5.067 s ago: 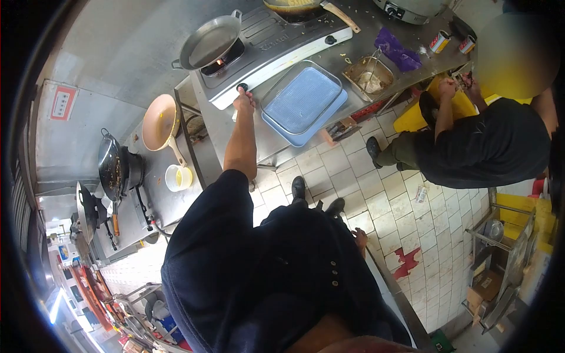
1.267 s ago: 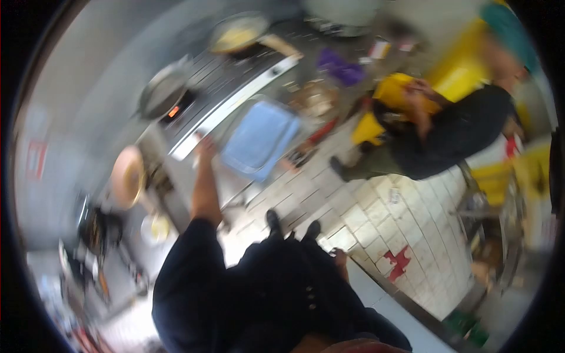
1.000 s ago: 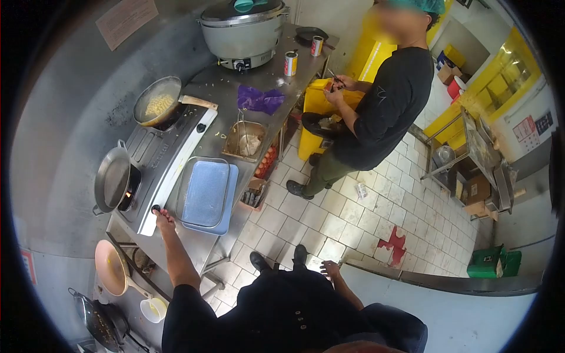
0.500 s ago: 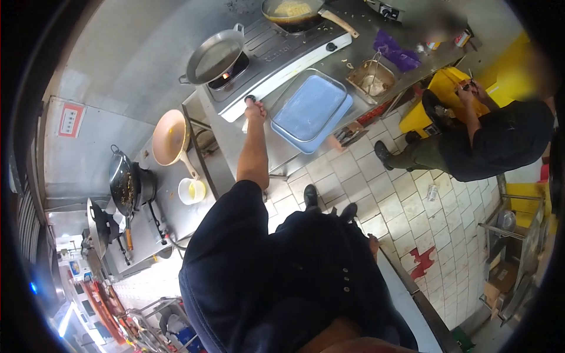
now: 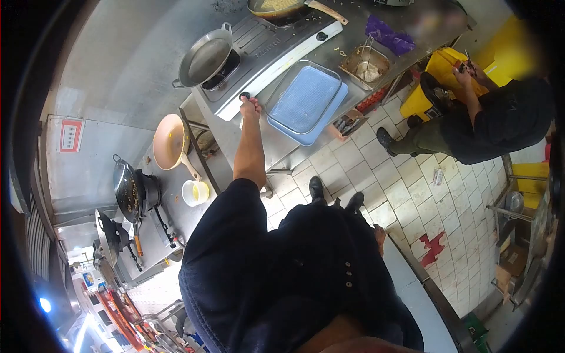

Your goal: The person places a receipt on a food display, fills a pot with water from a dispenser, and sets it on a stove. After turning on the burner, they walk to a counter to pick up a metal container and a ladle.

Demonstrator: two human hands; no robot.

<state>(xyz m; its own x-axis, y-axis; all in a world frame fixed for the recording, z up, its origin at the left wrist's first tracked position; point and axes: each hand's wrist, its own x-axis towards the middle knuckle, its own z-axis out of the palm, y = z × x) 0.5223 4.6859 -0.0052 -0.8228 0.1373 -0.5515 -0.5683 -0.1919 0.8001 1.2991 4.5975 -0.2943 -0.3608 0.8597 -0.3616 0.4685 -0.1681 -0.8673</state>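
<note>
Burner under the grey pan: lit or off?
Looks off: no flame shows on the burner, though the grey pan partly covers it; left hand at the knob.

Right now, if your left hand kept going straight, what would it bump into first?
The black knob: the left hand seems to be touching it. Right behind that comes the stove's white front, though exact depth is hard to tell.

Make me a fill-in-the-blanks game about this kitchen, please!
1. The left hand touches the gas stove's black ____.
2. The wok has ____ loop handles.
3. The tray beside the stove is coloured ____.
4. The crumpled plastic is coloured ____.

Missing words: knob; two; blue; purple.
</note>
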